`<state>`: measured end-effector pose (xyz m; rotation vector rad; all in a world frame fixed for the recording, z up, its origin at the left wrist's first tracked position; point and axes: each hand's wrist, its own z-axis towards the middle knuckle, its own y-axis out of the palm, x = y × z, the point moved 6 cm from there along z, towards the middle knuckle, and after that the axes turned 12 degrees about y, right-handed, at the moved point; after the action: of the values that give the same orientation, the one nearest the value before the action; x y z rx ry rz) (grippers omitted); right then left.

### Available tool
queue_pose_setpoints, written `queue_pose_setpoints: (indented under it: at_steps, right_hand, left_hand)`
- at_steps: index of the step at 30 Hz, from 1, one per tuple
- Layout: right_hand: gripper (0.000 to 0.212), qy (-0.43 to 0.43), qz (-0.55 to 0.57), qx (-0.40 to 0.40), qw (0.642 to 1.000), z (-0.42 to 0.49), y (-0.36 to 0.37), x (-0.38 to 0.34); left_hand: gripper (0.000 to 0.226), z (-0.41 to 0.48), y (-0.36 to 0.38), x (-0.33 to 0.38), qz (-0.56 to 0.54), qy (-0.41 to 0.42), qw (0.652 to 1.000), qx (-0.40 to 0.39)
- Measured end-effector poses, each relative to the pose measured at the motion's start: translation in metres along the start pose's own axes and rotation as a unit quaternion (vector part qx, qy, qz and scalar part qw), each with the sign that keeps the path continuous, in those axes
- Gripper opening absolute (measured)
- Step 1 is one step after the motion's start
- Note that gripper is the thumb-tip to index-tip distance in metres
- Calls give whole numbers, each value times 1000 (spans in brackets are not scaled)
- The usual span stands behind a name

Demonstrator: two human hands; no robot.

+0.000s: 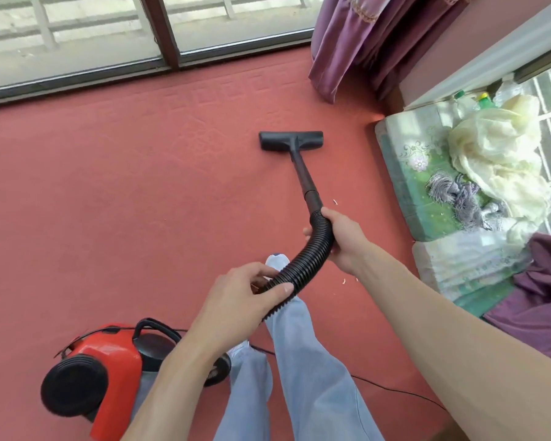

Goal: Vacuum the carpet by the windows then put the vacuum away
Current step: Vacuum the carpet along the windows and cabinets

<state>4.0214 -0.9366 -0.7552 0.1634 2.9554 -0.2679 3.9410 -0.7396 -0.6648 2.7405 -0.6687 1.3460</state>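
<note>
A red and black canister vacuum (105,361) stands on the red carpet (124,192) at the lower left. Its black ribbed hose (312,249) curves up to a rigid black tube (303,173) that ends in a wide floor nozzle (291,141) resting flat on the carpet. My right hand (341,240) grips the hose just below the tube. My left hand (248,297) holds the hose lower down, fingers wrapped around it. The windows (77,36) run along the top edge of the carpet.
Purple curtains (372,39) hang at the top right. A green floral mattress (427,186) with cream cloth (497,154) and bottles lies along the right wall. A thin black power cord (395,389) trails across the carpet behind my legs (299,361). Small white scraps (335,202) lie near the hose.
</note>
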Motion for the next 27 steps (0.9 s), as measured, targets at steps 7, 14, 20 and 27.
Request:
queue_pose_setpoints:
  at_steps: [7,14,20,27]
  right_hand:
    - [22,-16,3,-14,1000,-4,-4,5]
    - [22,59,102,-121,986,-51,-37,76]
    - [21,38,234,-92,967,-76,-54,133]
    - [19,52,277,-39,959,-28,-44,130]
  left_hand:
    - [21,-5,-3,1,-16,17,999,-22]
    - [40,-34,3,4,-2,34,978,-208]
    - [46,-57,3,0,-47,37,973,-223]
    - [20,-37,13,-12,34,23,992,-123]
